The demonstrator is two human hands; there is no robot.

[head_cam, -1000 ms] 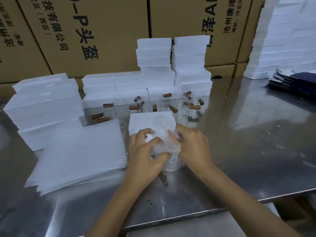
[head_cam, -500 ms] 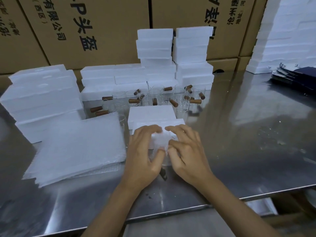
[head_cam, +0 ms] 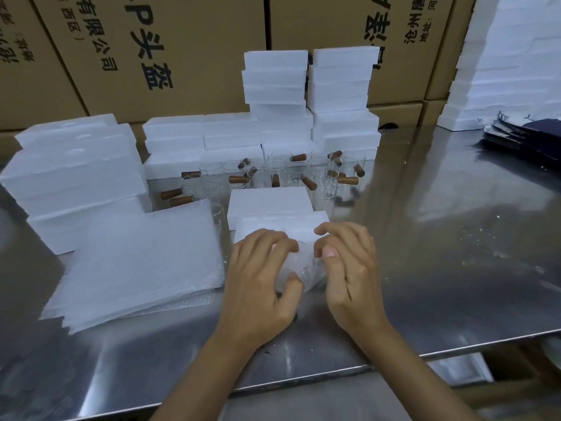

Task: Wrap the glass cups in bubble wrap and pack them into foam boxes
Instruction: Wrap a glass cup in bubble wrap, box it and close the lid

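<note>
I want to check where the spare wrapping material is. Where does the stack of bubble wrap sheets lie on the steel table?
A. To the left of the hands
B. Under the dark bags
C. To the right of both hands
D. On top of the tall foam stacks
A: the stack of bubble wrap sheets lies flat left of the left hand.

On the steel table (head_cam: 440, 268), the left hand (head_cam: 258, 287) and right hand (head_cam: 349, 275) meet around a bubble-wrapped bundle (head_cam: 303, 265), probably a cup, just before 2 foam boxes (head_cam: 270, 205). Left of the hands lies a stack of bubble wrap sheets (head_cam: 136, 262), with a foam pile (head_cam: 76, 171) behind it. Behind the 2 boxes stand glass cups with stub handles (head_cam: 273, 174), then foam box stacks (head_cam: 309, 95) against cardboard cartons (head_cam: 182, 56); more foam (head_cam: 510, 71) and flat bags (head_cam: 528, 135) sit far right.
</note>
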